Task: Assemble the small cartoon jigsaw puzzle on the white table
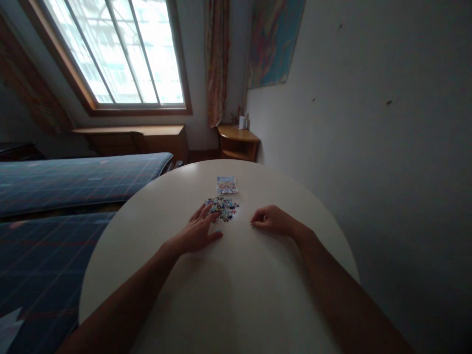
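Observation:
A heap of small multicoloured jigsaw puzzle pieces point(226, 207) lies on the white round table point(228, 305). My left hand point(198, 229) rests at the heap's left edge, fingers spread, fingertips over the nearest pieces and thumb pointing right. To the right of the heap, my right hand point(272, 220) is closed in a pinch just above the tabletop. A tiny object shows at its fingertips; it looks like a puzzle piece, mostly hidden by the fingers. Just behind the heap lies a flat printed picture packet point(226, 185).
Left of the table stands a bed with a dark blue plaid cover point(73, 182). A white wall point(387, 172) runs close along the right side. Beyond the table are a wooden corner shelf point(238, 132) and a desk point(147, 130) under the window.

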### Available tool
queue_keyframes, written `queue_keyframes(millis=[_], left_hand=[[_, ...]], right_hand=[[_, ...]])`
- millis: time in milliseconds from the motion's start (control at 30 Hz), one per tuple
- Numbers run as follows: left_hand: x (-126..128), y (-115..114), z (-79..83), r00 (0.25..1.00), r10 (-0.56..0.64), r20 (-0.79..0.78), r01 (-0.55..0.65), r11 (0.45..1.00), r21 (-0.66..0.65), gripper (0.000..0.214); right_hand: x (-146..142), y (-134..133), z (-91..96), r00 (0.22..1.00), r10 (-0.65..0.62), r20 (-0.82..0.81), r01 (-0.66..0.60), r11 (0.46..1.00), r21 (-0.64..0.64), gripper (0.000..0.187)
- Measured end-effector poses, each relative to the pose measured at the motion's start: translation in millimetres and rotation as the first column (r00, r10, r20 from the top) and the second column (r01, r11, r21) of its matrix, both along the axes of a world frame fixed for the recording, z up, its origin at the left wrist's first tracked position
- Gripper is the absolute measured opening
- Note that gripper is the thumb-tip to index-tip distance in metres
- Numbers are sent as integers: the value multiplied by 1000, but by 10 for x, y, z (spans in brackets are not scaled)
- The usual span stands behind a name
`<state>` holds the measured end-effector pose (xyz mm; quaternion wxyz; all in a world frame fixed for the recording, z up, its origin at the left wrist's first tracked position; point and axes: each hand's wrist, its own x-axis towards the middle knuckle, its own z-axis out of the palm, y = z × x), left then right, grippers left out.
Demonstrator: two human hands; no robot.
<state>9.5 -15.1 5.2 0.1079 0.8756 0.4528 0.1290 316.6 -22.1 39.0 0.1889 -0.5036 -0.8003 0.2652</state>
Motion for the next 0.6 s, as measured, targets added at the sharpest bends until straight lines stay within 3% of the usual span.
queue_keyframes(millis=[200, 300, 500, 600], left_hand=[[17, 18, 15, 1000, -23, 20, 23, 1000, -2, 60], [-54, 94, 108, 997, -31, 74, 27, 998, 55, 46], [-297, 278, 241, 957, 261, 123, -274, 956, 101, 25], [-333, 310, 188, 944, 306, 125, -317, 945, 78, 25]], right_hand=[[-33, -7, 15, 1000, -11, 14, 10, 1000, 23, 15], [-29, -3, 7, 1000, 1, 19, -2, 1000, 23, 15], [13, 27, -61, 1000, 1, -13, 0, 998, 57, 15], [-29, 68, -118, 997, -76, -13, 77, 985, 157, 16]])
